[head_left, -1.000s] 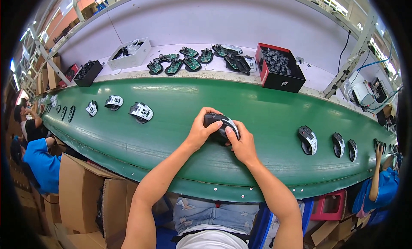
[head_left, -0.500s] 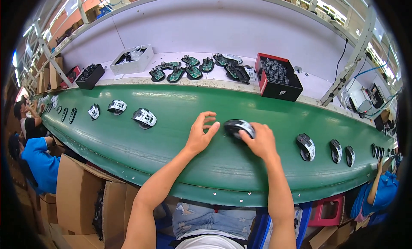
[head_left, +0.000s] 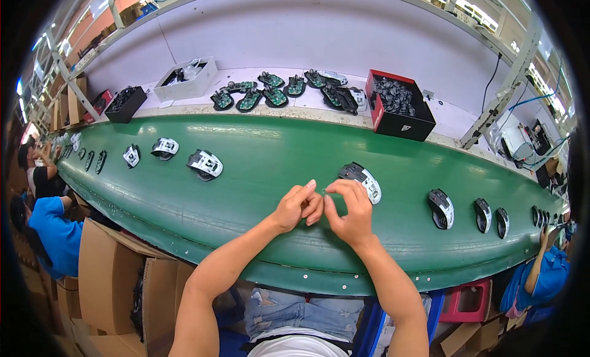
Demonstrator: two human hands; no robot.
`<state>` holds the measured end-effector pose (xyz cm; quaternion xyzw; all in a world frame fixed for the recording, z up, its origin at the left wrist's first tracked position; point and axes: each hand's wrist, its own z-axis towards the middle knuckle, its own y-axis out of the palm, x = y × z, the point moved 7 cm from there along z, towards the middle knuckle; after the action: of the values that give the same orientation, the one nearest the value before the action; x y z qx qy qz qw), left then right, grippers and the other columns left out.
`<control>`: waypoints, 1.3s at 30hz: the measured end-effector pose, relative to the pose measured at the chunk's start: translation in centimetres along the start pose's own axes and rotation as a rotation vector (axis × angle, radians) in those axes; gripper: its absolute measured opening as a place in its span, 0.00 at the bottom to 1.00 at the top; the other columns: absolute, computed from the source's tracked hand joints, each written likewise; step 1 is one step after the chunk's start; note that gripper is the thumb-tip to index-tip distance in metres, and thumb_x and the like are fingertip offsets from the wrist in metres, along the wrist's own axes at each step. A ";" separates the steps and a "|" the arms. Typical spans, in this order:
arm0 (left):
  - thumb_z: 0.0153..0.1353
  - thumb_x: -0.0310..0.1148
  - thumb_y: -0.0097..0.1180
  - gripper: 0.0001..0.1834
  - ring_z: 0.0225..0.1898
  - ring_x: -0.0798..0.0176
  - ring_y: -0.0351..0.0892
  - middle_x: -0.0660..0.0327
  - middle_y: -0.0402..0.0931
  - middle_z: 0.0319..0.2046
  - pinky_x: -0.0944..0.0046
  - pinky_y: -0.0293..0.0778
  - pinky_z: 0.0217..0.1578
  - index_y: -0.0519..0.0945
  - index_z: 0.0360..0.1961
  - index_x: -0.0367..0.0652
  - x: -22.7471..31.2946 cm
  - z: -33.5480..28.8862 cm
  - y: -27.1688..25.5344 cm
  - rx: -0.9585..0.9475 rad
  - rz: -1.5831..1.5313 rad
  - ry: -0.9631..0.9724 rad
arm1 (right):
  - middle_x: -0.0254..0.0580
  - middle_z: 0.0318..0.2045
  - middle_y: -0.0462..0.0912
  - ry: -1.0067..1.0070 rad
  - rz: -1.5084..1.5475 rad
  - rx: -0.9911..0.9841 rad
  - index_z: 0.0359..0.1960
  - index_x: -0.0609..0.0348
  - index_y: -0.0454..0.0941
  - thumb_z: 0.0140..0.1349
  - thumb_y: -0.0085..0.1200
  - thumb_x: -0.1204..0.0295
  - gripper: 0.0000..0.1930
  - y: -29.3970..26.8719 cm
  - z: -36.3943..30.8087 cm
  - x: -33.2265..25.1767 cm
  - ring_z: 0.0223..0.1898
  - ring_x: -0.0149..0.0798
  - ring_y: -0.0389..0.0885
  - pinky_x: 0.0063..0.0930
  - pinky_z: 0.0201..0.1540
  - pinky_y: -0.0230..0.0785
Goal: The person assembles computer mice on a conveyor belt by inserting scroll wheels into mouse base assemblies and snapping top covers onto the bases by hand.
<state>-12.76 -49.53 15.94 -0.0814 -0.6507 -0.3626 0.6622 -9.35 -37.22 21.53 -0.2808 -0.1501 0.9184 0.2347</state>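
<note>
In front of me my two hands are close together over the green belt [head_left: 264,172]. My right hand [head_left: 351,212] pinches with thumb and forefinger; a tiny greenish thing shows at its fingertips, too small to name. My left hand [head_left: 298,208] has its fingers curled in beside it, and what they hold, if anything, is hidden. Just beyond my right hand lies a black-and-white computer mouse [head_left: 367,183] that neither hand appears to hold. More mouse bodies lie on the belt, among them one to the left [head_left: 204,165] and one to the right [head_left: 440,209].
Behind the belt, a shelf carries several mouse bases with green circuit boards [head_left: 249,100]. A black-and-red box [head_left: 402,120] of small dark parts, a white box [head_left: 184,80] and a black bin [head_left: 126,105] stand there. Cardboard boxes [head_left: 117,277] flank me at left; co-workers sit at both ends.
My right hand has let go of the mouse, which now rests on the belt farther right. Both hands have come together, and their fingers have closed.
</note>
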 end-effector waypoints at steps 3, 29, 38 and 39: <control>0.76 0.54 0.31 0.38 0.15 0.63 0.62 0.59 0.60 0.09 0.66 0.63 0.22 0.60 0.08 0.44 -0.6 0.2 -1.0 0.068 0.089 -0.005 | 0.44 0.35 0.80 -0.045 0.161 0.007 0.39 0.64 0.76 0.58 0.60 0.81 0.09 0.0 -0.5 -1.5 0.35 0.40 0.80 0.33 0.38 0.75; 0.74 0.63 0.22 0.44 0.19 0.57 0.76 0.60 0.65 0.09 0.65 0.69 0.23 0.66 0.09 0.44 -3.3 -1.1 2.3 -0.347 -0.197 -0.309 | 0.38 0.41 0.81 0.533 0.994 -0.171 0.57 0.66 0.74 0.67 0.56 0.77 0.17 2.9 -2.6 1.1 0.43 0.28 0.78 0.25 0.49 0.71; 0.76 0.60 0.23 0.40 0.20 0.55 0.76 0.59 0.67 0.11 0.63 0.71 0.25 0.69 0.15 0.42 -3.4 -1.0 2.2 -0.342 -0.196 -0.292 | 0.37 0.41 0.80 0.541 0.994 -0.179 0.56 0.66 0.74 0.67 0.56 0.77 0.17 2.9 -2.7 1.3 0.43 0.28 0.77 0.26 0.49 0.71; 0.76 0.60 0.23 0.40 0.20 0.55 0.76 0.58 0.67 0.11 0.63 0.71 0.25 0.69 0.15 0.42 -3.3 -1.0 2.2 -0.333 -0.202 -0.291 | 0.37 0.41 0.80 0.532 0.998 -0.176 0.56 0.66 0.74 0.67 0.56 0.77 0.17 3.0 -2.7 1.3 0.44 0.28 0.77 0.26 0.50 0.71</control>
<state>-10.27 -47.30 13.51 -0.1755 -0.6752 -0.5137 0.4993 -9.75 -38.64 17.57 -0.5579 -0.0111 0.7996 -0.2221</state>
